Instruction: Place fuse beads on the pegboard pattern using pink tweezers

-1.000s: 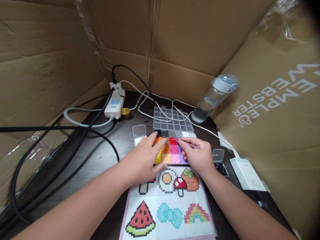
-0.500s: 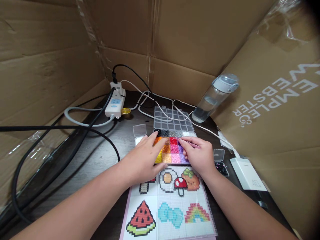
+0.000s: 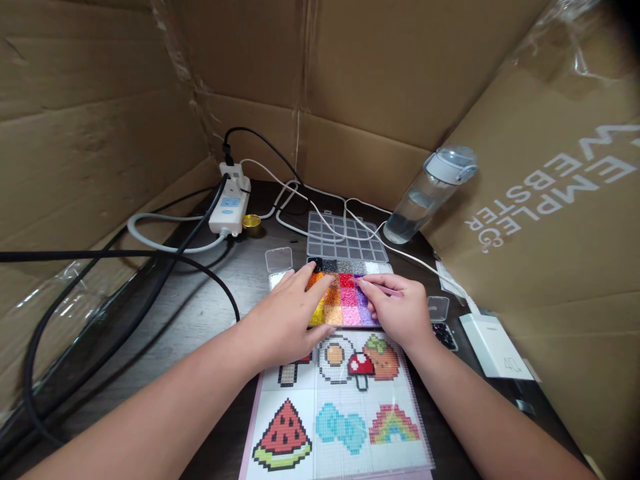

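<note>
A compartment box of coloured beads lies in the middle, its clear lid folded back behind it. My left hand rests over the box's left side with its fingers spread, holding nothing. Pink tweezers are pinched in my right hand, their tip over the red beads. Below the box lies a clear pegboard on a pattern sheet, with an egg, a mushroom, an orange fruit, a blue bow and a rainbow showing on it. A watermelon picture shows at the sheet's left.
A power strip with cables and a small gold tin are at the back left. A water bottle stands back right. At the right are a small box of dark beads and a white charger. Cardboard walls surround the table.
</note>
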Tool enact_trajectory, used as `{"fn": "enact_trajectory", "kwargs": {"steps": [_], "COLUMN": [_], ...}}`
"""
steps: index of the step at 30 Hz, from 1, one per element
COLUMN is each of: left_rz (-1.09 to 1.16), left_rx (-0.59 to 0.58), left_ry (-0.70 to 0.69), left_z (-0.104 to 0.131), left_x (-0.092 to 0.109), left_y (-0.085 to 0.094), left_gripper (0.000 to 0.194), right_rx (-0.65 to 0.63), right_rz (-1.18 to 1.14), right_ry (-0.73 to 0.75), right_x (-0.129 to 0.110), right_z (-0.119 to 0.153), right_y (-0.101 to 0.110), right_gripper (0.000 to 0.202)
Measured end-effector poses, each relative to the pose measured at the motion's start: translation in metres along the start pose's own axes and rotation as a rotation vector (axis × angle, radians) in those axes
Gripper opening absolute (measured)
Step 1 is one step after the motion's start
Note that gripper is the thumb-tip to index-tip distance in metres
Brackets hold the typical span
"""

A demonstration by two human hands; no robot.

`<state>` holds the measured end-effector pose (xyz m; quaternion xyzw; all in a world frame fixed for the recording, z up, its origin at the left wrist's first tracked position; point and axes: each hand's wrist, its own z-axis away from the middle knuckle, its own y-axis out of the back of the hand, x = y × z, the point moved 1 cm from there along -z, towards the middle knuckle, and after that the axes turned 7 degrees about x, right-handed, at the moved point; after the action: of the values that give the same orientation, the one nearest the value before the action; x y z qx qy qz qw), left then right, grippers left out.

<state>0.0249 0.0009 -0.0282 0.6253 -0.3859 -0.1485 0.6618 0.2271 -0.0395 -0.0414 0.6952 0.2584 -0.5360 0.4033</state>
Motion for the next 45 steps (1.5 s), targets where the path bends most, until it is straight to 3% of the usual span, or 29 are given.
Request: {"fn": "enact_trajectory", "kwargs": {"steps": [45], "left_rz": [0.013], "left_rx": [0.012], "left_ry": [0.004], "left_z": [0.0004], "left_x": [-0.0006], "left_y": [-0.0009], "left_gripper": [0.074], "right_rx": [-0.006], "right_rz": [0.025], "right_ry": [0.039], "right_x": [0.0060], "right_z": [-0.0025], "right_y": [0.0030], "right_gripper": [0.024]}}
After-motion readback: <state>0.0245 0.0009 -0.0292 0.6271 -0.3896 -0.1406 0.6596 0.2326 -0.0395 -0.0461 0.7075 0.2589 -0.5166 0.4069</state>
